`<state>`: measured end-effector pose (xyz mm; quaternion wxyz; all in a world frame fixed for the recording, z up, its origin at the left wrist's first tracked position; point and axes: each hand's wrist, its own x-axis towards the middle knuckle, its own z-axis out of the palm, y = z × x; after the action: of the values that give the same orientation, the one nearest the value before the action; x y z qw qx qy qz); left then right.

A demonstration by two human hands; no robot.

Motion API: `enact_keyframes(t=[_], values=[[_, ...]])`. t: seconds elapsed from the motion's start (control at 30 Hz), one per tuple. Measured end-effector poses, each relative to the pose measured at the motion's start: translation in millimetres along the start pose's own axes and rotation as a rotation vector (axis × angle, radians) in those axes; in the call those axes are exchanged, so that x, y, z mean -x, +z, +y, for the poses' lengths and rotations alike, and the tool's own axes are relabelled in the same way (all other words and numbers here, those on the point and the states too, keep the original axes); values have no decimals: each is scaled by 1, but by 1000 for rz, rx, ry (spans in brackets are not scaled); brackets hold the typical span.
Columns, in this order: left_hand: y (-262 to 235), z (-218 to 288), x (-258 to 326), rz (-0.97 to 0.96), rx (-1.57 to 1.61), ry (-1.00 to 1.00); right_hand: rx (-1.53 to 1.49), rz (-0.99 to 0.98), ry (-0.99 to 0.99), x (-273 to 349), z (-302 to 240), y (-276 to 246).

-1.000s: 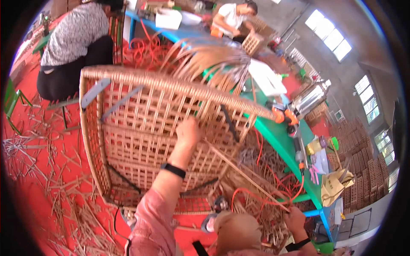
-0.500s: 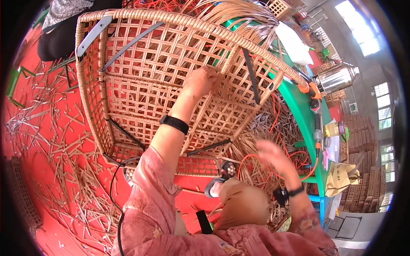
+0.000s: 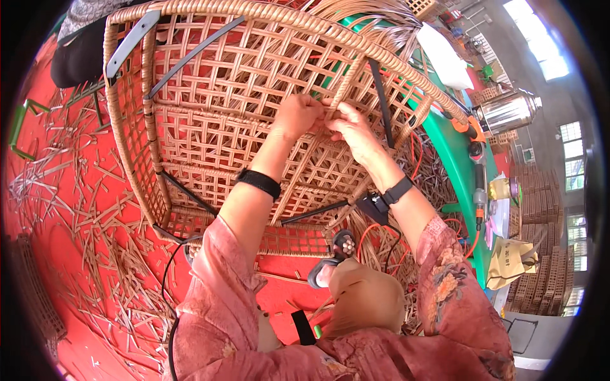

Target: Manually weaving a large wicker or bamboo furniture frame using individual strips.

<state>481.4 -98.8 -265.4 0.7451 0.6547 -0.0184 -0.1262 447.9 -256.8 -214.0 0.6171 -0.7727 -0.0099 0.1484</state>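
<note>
A large woven wicker frame (image 3: 210, 136), with open lattice and thick wrapped edges, stands tilted in front of me. At its middle, where wrapped cross ribs meet, my left hand (image 3: 298, 117) is closed with its fingertips against the weave. Just to the right my right hand (image 3: 356, 132) also works at this spot, fingers bent around the wrapped rib and fingertips close to the left hand's. What the fingertips pinch is hidden, probably a thin cane strip. Dark braces (image 3: 381, 101) and a grey flat bar (image 3: 197, 56) cross the frame's corners.
On the right a green table (image 3: 445, 162) carries a power tool (image 3: 478, 178), a shiny metal flask (image 3: 508, 114) and a paper bag (image 3: 510, 261). An orange cord hangs below. Cut strips (image 3: 121, 273) litter the red floor. Someone's dark-clothed leg (image 3: 79, 60) is at upper left.
My right hand has moved up and left from beside the frame to join the left hand at the middle rib. The left hand stays there; the frame appears slightly shifted in view.
</note>
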Motion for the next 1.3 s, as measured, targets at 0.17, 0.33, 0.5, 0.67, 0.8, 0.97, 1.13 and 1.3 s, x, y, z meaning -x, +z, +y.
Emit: enact_keyframes(t=[0.17,0.33,0.5,0.67,0.8,0.97,1.13,1.3], values=[[2,22,4,150,-566,-83,2,-53,33,1,1,-13],[19,15,1,272,-746,-18,94,-181,22,-8,-7,-30],[16,10,8,222,-811,119,622,-138,25,-10,-23,-29],[25,15,17,270,-973,208,1151,-57,-426,7,-26,-37],[36,34,27,319,-870,320,1045,-76,-363,49,-39,-21],[21,27,21,33,-689,141,989,-315,-315,102,-40,23],[4,20,14,-9,-546,307,379,15,29,53,-7,-7],[-2,9,0,-25,-599,486,199,109,-41,-4,10,-8]])
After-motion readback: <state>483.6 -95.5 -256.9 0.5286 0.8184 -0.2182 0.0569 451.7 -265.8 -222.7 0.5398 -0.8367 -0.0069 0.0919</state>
